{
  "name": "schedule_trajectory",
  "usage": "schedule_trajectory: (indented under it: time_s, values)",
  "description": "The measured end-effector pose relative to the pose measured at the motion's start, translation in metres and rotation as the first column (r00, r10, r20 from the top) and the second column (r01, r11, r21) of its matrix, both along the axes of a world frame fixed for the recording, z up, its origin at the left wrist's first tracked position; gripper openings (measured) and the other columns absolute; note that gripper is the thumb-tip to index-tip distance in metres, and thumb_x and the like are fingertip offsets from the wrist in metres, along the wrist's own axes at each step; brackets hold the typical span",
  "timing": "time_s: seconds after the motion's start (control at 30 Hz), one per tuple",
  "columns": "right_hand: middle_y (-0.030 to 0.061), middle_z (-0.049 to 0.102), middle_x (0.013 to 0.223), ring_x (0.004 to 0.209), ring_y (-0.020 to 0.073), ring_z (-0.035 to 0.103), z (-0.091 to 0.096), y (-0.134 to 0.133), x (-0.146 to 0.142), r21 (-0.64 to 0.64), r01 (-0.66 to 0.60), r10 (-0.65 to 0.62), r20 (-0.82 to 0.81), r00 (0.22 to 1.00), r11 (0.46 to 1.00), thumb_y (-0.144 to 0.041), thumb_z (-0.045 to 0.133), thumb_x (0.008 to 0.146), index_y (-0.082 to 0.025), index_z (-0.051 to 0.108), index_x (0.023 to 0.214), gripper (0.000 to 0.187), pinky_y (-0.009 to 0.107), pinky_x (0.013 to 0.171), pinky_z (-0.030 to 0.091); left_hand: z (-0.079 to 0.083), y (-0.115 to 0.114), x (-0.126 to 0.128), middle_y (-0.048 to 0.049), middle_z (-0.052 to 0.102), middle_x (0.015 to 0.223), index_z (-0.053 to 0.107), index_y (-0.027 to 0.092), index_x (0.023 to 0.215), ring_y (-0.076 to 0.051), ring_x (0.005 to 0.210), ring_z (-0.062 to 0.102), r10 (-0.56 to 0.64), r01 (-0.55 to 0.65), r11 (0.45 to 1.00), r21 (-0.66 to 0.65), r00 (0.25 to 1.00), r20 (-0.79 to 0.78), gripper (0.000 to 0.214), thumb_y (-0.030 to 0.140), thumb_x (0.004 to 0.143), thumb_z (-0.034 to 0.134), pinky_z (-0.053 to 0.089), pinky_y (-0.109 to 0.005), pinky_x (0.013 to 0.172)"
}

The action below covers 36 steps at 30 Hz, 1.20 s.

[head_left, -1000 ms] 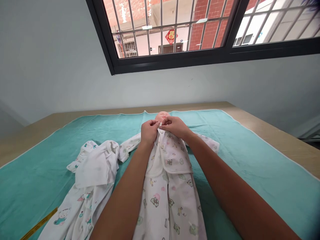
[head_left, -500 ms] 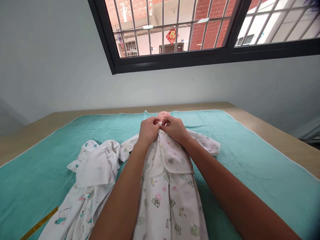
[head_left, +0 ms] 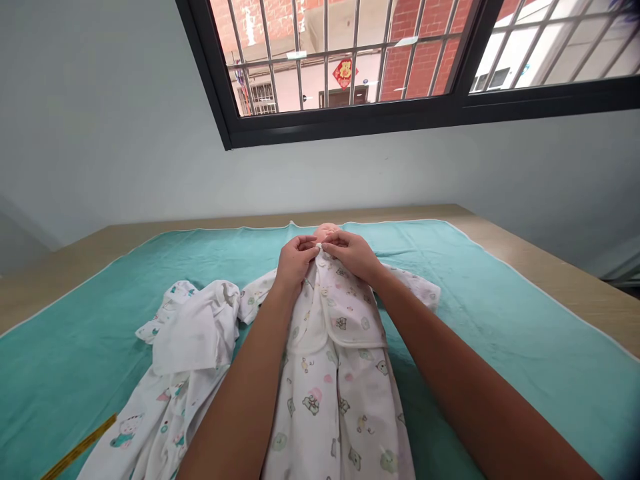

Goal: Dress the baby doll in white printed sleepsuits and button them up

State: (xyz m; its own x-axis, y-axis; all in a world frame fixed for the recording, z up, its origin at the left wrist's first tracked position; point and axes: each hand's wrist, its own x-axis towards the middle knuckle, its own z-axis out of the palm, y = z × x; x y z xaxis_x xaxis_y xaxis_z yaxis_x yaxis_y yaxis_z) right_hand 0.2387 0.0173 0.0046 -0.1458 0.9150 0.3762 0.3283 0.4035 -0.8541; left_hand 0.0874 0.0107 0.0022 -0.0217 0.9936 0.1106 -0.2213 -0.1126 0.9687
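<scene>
A: What lies nearest us?

B: White cloth trousers with a pastel animal print, down the middle. Off to the left is a thin yellow strip, perhaps a ruler, its far end close to a white cloth outfit with teal and pink pictures.

A: And past the trousers?

B: A long-sleeved white cloth jacket in a similar print, lying face up over their top, sleeves spread either side. Its rounded front edges part towards the hem.

A: Where are the hands?

B: At its collar. The left hand seems to pinch one side between thumb and fingers; the right hand seems to pinch the other, just beside it.

A: Anything changed?

B: Half a second ago the right fingers were curled tightly; now they reach straighter, and a bit of white collar shows between the fingertips. The clothes have hardly shifted, so I judge the work is confined to the neck. Whether anything is fastened there, I can't tell.

A: Beyond that?

B: A pink doll's head, partly hidden, on a teal cloth with pale edging; then the pale wooden tabletop and a black-framed window.
</scene>
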Motion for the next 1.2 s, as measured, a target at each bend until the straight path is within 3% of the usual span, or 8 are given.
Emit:
schedule_trajectory:
  time_s: [0.2, 0.37, 0.53, 0.7, 0.87, 0.97, 1.07, 1.2]
  values:
    - [0.0003, 0.066, 0.090, 0.083, 0.0164, 0.061, -0.001, 0.003, 0.001, -0.069, -0.033, 0.034, 0.004, 0.999, 0.997, -0.029, 0.061, 0.073, -0.021, 0.064, 0.087, 0.016, 0.028, 0.075, 0.046, 0.000, 0.000, 0.002, -0.0054, 0.068, 0.085, 0.066, 0.015, 0.088, -0.015, 0.076, 0.061, 0.009, -0.009, 1.000, 0.001, 0.996, -0.088, 0.021, 0.018, 0.067, 0.069, 0.048, -0.029, 0.074]
    - [-0.0002, 0.066, 0.091, 0.083, 0.0159, 0.059, -0.001, 0.003, -0.001, -0.043, 0.007, -0.008, -0.025, 1.000, 0.999, -0.027, 0.057, 0.073, -0.021, 0.064, 0.082, 0.012, 0.027, 0.074, 0.044, -0.005, 0.008, 0.000, -0.0074, 0.067, 0.102, 0.066, 0.018, 0.094, -0.019, 0.094, 0.061, 0.123, -0.054, 0.984, 0.169, 0.896, -0.426, 0.031, 0.006, 0.066, 0.060, 0.047, -0.031, 0.084]
    - [0.0014, 0.067, 0.085, 0.079, 0.0174, 0.059, -0.014, 0.009, -0.001, -0.005, 0.183, -0.183, -0.079, 0.980, 0.983, -0.028, 0.053, 0.077, -0.020, 0.061, 0.083, 0.013, 0.030, 0.075, 0.045, -0.019, 0.013, -0.013, -0.0074, 0.063, 0.112, 0.065, 0.018, 0.099, -0.019, 0.106, 0.058, 0.279, -0.049, 0.948, 0.313, 0.596, -0.753, 0.037, 0.002, 0.073, 0.045, 0.046, -0.031, 0.092]
    - [0.0100, 0.065, 0.099, 0.093, 0.0232, 0.058, -0.044, -0.018, 0.044, 0.286, 0.266, -0.351, 0.307, 0.885, 0.921, -0.032, 0.044, 0.089, -0.018, 0.060, 0.094, 0.022, 0.035, 0.083, 0.043, -0.032, -0.020, -0.051, -0.0112, 0.062, 0.118, 0.062, 0.015, 0.109, -0.022, 0.114, 0.053, 0.295, 0.025, 0.941, 0.337, 0.423, -0.857, 0.040, 0.003, 0.076, 0.045, 0.039, -0.036, 0.101]
    - [0.0110, 0.064, 0.114, 0.103, 0.0283, 0.057, -0.069, -0.067, 0.130, 0.345, 0.184, -0.385, 0.719, 0.578, 0.920, -0.046, 0.050, 0.090, -0.020, 0.057, 0.113, 0.035, 0.037, 0.083, 0.040, -0.044, -0.056, -0.104, -0.0113, 0.054, 0.133, 0.046, 0.020, 0.132, -0.029, 0.124, 0.046, 0.279, 0.095, 0.958, 0.271, -0.089, -0.956, 0.048, 0.023, 0.085, 0.051, 0.039, -0.042, 0.100]
    - [0.0097, 0.066, 0.105, 0.094, 0.0262, 0.058, -0.074, -0.076, 0.149, 0.300, 0.219, -0.370, 0.787, 0.494, 0.929, -0.049, 0.051, 0.090, -0.019, 0.055, 0.114, 0.038, 0.034, 0.076, 0.039, -0.051, -0.060, -0.113, -0.0142, 0.056, 0.127, 0.038, 0.017, 0.138, -0.030, 0.114, 0.054, 0.223, 0.013, 0.974, 0.228, -0.282, -0.933, 0.054, 0.025, 0.086, 0.050, 0.041, -0.044, 0.095]
    - [0.0098, 0.066, 0.102, 0.094, 0.0257, 0.057, -0.070, -0.069, 0.143, 0.345, 0.179, -0.388, 0.820, 0.420, 0.922, -0.043, 0.049, 0.092, -0.018, 0.056, 0.110, 0.032, 0.033, 0.075, 0.035, -0.049, -0.057, -0.102, -0.0144, 0.059, 0.113, 0.045, 0.015, 0.129, -0.029, 0.101, 0.059, 0.205, -0.037, 0.971, 0.235, -0.365, -0.908, 0.042, 0.019, 0.088, 0.043, 0.045, -0.043, 0.086]
    - [0.0105, 0.065, 0.098, 0.093, 0.0252, 0.056, -0.055, -0.054, 0.145, 0.420, 0.082, -0.423, 0.850, 0.315, 0.904, -0.036, 0.049, 0.092, -0.017, 0.058, 0.104, 0.024, 0.033, 0.074, 0.032, -0.040, -0.052, -0.088, -0.0150, 0.055, 0.116, 0.043, 0.016, 0.129, -0.028, 0.103, 0.056, 0.253, -0.003, 0.962, 0.272, -0.360, -0.898, 0.042, 0.011, 0.089, 0.032, 0.047, -0.039, 0.080]
